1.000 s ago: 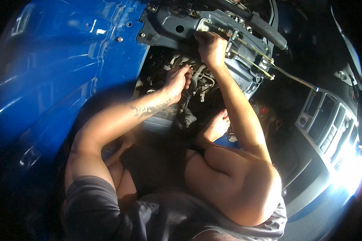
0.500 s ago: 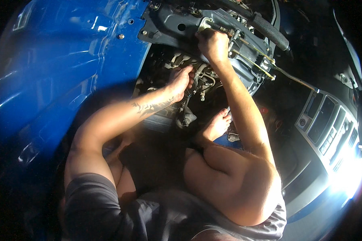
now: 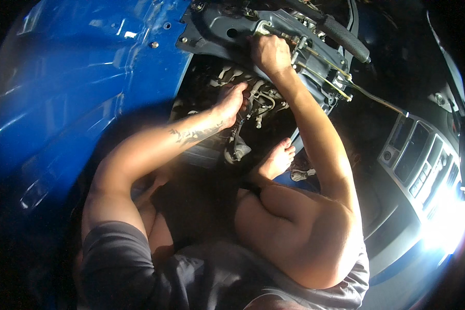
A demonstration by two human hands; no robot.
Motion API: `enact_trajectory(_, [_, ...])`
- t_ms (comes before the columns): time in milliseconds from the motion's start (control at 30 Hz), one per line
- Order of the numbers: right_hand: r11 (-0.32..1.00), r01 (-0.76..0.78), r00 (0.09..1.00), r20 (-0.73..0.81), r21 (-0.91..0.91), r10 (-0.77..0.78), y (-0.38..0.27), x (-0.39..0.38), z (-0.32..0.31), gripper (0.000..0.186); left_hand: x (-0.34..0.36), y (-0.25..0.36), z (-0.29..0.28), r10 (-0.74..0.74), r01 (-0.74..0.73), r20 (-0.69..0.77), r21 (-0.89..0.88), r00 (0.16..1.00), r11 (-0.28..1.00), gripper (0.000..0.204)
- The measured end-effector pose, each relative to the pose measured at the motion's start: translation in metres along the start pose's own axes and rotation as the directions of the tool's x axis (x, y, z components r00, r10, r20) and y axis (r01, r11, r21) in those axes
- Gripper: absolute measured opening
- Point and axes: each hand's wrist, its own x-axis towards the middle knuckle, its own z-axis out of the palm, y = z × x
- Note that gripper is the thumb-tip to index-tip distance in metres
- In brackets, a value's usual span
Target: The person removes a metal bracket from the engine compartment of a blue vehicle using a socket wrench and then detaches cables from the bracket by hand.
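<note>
My right hand [image 3: 272, 55] is closed in a fist at the near edge of a dark grey metal plate [image 3: 210, 30], beside a small bracket [image 3: 264, 27] and some thin rods. Its fingertips are hidden, so I cannot make out what they grip. Lower and to the left, my left hand [image 3: 231, 105] reaches into an opening in the floor, thumb extended and fingers curled into shadow. Next to those fingers run pale pipes and hoses [image 3: 265, 102]. A dark cable with a grey connector-like end [image 3: 237, 151] hangs below the hand.
Blue painted sheet metal [image 3: 88, 77] with a bolt [image 3: 154, 45] spreads across the left. A black-gripped lever [image 3: 347, 39] juts out at the upper right. Farther right stands a grey dashboard panel [image 3: 423, 160] in glare. My bare foot [image 3: 279, 159] rests beside the opening.
My right hand has shifted slightly up and left along the plate's edge. The left hand stays at the same spot, its fingers now more in shadow. The whole view has moved a little.
</note>
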Motion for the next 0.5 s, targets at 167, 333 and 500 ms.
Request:
enact_trajectory(167, [0.987,-0.113,0.984,-0.126,0.114,0.128,-0.005,-0.009,0.001,0.036,-0.012,0.005,0.001,0.004,-0.005,0.014,0.03,1.0,1.0,0.02])
enact_trajectory(333, [0.945,0.036,0.967,-0.25,0.324,0.049,0.001,-0.016,0.001,0.024,-0.008,0.003,-0.003,0.026,-0.027,0.016,0.055,1.0,0.998,0.025])
enact_trajectory(500, [0.975,0.076,0.989,-0.143,0.211,-0.047,0.007,-0.016,-0.006,0.026,-0.007,0.002,-0.004,0.035,-0.037,0.045,0.055,0.998,0.998,0.023])
